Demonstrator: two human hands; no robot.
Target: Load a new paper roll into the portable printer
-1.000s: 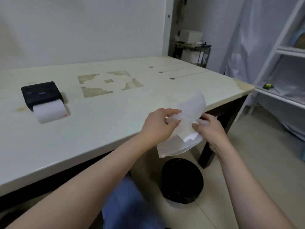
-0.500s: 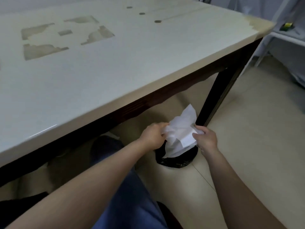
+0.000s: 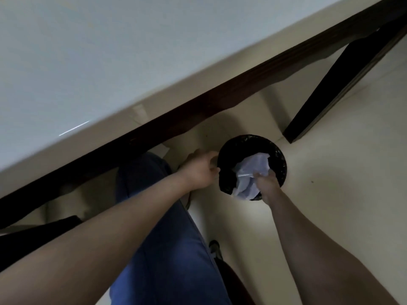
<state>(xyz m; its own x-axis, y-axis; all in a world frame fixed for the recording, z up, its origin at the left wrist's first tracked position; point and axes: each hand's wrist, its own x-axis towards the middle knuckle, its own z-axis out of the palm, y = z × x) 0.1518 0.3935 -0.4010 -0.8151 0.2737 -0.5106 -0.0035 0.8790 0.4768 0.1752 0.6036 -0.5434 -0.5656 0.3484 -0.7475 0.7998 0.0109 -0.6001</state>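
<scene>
Two hands: our right hand (image 3: 267,183) clamps the crumpled wrapper (image 3: 251,172); left hand (image 3: 198,170) has let go, loosely curled.
Change: wrapper now inside the bin (image 3: 279,159), off the desk (image 3: 110,62).
Meaning: we judge loading nearly finished.

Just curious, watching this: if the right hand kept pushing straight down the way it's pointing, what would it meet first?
Probably the inside of the black bin: the right hand reaches down into its mouth, holding the crumpled white wrapper. How deep the bin is cannot be told.
</scene>
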